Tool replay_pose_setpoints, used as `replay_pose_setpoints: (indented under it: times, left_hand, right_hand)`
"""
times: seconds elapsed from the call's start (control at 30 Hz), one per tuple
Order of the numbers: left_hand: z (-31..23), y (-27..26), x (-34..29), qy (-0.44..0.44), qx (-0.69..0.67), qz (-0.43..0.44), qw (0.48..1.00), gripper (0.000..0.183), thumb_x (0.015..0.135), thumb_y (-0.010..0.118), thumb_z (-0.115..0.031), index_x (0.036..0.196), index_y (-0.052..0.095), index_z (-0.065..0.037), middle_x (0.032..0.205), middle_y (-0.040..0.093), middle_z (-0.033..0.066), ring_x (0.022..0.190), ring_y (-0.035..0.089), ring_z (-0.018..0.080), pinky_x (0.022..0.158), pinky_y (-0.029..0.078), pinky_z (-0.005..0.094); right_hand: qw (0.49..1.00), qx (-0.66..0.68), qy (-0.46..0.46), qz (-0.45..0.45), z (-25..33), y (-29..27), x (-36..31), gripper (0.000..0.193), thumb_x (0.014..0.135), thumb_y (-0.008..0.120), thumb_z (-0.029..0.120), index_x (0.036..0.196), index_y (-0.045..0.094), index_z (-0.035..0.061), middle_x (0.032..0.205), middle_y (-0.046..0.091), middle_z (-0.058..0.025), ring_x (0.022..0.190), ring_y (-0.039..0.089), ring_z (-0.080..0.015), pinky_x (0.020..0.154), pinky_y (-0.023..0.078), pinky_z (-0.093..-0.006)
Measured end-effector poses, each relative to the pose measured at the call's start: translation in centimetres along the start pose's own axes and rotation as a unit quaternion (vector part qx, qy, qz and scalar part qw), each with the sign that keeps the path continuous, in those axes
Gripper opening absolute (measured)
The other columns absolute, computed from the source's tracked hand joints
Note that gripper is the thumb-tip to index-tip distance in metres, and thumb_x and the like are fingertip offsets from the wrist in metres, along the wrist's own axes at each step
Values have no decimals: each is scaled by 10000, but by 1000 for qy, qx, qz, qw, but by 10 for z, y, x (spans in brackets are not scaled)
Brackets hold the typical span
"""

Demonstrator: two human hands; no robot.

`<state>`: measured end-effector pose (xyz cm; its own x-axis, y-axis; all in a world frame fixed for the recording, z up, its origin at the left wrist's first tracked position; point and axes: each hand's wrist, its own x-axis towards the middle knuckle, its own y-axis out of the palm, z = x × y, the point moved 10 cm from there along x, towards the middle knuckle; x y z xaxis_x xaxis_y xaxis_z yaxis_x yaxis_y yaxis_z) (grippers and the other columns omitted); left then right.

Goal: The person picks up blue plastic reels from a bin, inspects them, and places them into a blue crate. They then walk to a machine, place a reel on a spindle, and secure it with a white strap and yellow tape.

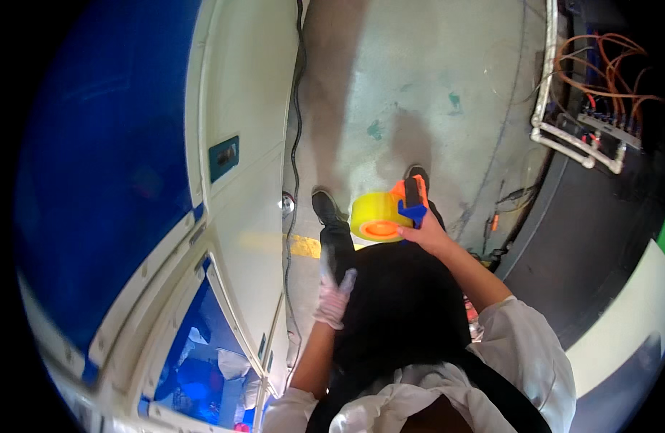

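My right hand (428,234) is bare and closed around a tape dispenser (412,211) with blue and orange parts. A wide roll of yellow tape (368,209) with an orange core sits on the dispenser, to the left of my fingers. My left hand (333,299), in a white glove, hangs over my left thigh beside the black apron (397,303). Its thumb stands apart from the fingers and nothing shows in it; the hand is slightly blurred.
On the left runs a cream machine cabinet (249,123) with blue window panels. A black cable (298,137) trails along its base. White pipes (543,94), orange hoses (599,90) and a dark machine side (585,238) stand at the right. My shoes (327,207) are on the grey floor.
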<state>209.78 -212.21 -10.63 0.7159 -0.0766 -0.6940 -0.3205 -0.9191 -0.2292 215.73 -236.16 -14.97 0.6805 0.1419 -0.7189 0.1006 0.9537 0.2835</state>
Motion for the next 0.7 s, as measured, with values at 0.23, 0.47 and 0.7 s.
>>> replay_pose_setpoints:
  times: [0.23,0.47,0.7]
  left_hand:
    - [-238,10,-66,165,-282,124,937,991,760,797,-233,1530,187,-104,1382,471,137,1275,471,260,1055,381,367]
    - [-318,-58,-154,225,-480,46,847,823,627,898,-320,1289,504,-29,1191,618,92,1107,601,223,978,472,359]
    - [-340,-75,-245,248,-401,-10,882,874,490,954,-253,1241,562,-37,1127,648,69,1075,616,209,947,480,336]
  right_hand:
    - [987,119,-78,72,131,49,-162,744,796,718,89,1429,331,33,1363,455,-63,1275,437,-190,1080,356,-368]
    - [880,-214,-236,351,249,106,-259,946,779,789,352,1483,260,4,1493,357,-131,1373,365,-272,1149,236,-412]
    - [870,-219,-268,351,387,154,-320,518,950,527,395,1333,529,46,1316,562,-123,1239,514,-248,1048,372,-369]
